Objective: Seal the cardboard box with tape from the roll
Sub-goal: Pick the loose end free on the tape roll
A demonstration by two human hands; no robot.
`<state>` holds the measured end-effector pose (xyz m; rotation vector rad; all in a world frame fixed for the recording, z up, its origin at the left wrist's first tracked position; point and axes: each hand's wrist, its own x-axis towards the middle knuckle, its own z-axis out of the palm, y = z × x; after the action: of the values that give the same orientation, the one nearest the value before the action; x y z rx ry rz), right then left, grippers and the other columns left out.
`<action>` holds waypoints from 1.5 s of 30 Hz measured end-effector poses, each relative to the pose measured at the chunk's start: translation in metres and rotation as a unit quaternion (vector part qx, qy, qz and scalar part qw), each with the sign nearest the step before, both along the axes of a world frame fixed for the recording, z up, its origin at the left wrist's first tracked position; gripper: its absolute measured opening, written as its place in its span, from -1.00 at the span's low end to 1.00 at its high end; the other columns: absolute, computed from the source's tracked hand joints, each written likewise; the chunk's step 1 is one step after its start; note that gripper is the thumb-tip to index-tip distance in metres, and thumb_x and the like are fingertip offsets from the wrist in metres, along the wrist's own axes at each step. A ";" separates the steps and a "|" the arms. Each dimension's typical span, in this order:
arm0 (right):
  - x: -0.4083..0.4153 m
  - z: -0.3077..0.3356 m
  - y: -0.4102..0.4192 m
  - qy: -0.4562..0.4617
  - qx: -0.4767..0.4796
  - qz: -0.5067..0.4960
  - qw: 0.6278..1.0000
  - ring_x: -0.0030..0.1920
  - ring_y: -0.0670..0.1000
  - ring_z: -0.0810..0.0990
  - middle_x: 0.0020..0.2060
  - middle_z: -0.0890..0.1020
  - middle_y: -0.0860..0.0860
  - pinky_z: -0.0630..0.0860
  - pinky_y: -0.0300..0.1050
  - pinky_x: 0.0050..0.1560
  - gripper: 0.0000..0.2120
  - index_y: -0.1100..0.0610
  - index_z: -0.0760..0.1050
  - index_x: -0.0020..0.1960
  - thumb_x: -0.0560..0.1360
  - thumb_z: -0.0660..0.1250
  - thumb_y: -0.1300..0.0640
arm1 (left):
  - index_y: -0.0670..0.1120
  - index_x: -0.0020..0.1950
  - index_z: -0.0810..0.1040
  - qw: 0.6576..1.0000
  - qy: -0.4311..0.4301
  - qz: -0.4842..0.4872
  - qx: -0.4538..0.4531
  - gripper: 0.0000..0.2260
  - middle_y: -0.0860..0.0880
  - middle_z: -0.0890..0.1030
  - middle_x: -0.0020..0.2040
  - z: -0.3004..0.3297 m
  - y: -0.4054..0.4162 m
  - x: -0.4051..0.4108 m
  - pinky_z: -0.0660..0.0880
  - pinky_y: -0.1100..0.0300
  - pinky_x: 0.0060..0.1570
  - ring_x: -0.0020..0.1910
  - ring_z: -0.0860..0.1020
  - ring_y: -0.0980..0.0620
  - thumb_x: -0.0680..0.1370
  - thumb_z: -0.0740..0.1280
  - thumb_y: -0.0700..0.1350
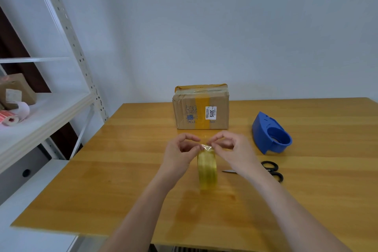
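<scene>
Tape roll [207,168] stands on edge on the wooden table [122,170], on the near side of the cardboard box [200,108] and apart from it. Box sits toward the table's far edge, already banded with yellowish tape; white label on its front face.

Left hand [180,149]: thumb and forefinger pinched at the left of the roll's top. Right hand [227,145]: thumb and forefinger pinched on the crinkled free end of tape [206,147] at the roll's top. Other fingers on both hands curled loosely.

Right of the box: blue tape dispenser [271,134], holding no roll. Scissors [270,171] lie nearer than the dispenser, just right of the roll, blades partly behind the right wrist.

Handling judgement: roll looks light and rigid; on its edge it may roll or tip, so steady it by its side faces or core. Free end is thin, limp and sticky; it will likely fold on itself or re-stick. Grip it by the corners and keep it taut. Box looks light with slightly dented walls; brace it while pressing tape down.
</scene>
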<state>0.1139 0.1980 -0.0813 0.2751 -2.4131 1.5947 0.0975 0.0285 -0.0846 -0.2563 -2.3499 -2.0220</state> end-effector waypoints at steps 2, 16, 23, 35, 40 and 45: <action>0.000 0.000 0.000 0.005 0.000 0.001 1.000 -0.12 -0.23 0.66 -0.25 0.73 -0.13 0.46 -0.29 -0.01 -0.90 0.00 0.61 -0.11 0.48 0.39 0.19 | -0.12 -0.10 0.59 1.000 0.002 -0.002 0.006 -0.89 -0.15 0.71 -0.20 0.000 0.000 0.000 0.50 0.24 -0.11 -0.22 0.60 0.10 0.49 0.39 -0.32; -0.002 -0.001 0.000 0.028 0.055 -0.002 0.998 -0.09 -0.27 0.65 -0.23 0.72 -0.16 0.54 -0.22 0.04 -0.88 0.02 0.61 -0.13 0.46 0.39 0.24 | -0.09 -0.16 0.66 0.999 0.004 0.001 -0.033 -0.80 -0.02 0.69 -0.22 0.000 0.000 -0.002 0.51 0.29 -0.12 -0.22 0.58 0.13 0.52 0.32 -0.34; -0.004 -0.003 -0.001 0.051 0.097 0.003 0.994 -0.08 -0.31 0.63 -0.21 0.70 -0.21 0.52 -0.32 -0.01 -0.84 -0.01 0.58 -0.13 0.47 0.37 0.24 | -0.13 -0.13 0.68 1.000 0.002 0.005 -0.025 -0.94 0.06 0.67 -0.29 0.003 0.001 -0.002 0.47 0.42 -0.23 -0.30 0.57 0.25 0.49 0.41 -0.23; -0.003 -0.001 -0.003 -0.035 0.027 0.002 0.999 0.01 -0.26 0.60 -0.04 0.67 -0.18 0.52 -0.27 0.05 -0.78 -0.04 0.56 0.10 0.49 0.35 -0.07 | -0.10 -0.17 0.65 0.999 0.025 0.019 -0.033 -0.90 -0.04 0.69 -0.24 -0.001 0.000 -0.003 0.48 0.41 -0.25 -0.28 0.58 0.21 0.46 0.44 -0.29; -0.010 -0.005 -0.009 -0.026 0.067 -0.046 0.996 -0.08 -0.23 0.62 -0.04 0.64 -0.19 0.56 -0.17 0.00 -0.91 0.04 0.63 -0.12 0.44 0.44 0.03 | -0.19 -0.13 0.62 0.999 0.034 0.019 -0.035 -0.93 -0.03 0.65 -0.27 0.000 -0.001 -0.001 0.46 0.41 -0.28 -0.36 0.53 0.26 0.45 0.44 -0.33; -0.011 -0.010 -0.014 0.000 0.062 -0.070 0.996 -0.14 -0.10 0.64 -0.19 0.70 -0.08 0.58 -0.03 -0.03 -0.92 0.08 0.63 -0.18 0.48 0.39 0.18 | -0.13 -0.10 0.60 0.998 0.033 0.040 -0.028 -0.88 -0.18 0.69 -0.15 -0.003 0.002 -0.002 0.57 0.26 -0.13 -0.19 0.63 0.04 0.45 0.46 -0.31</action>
<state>0.1027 0.1836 -0.0913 0.1246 -2.4771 1.3889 0.0955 0.0306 -0.0879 -0.2234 -2.3400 -1.8866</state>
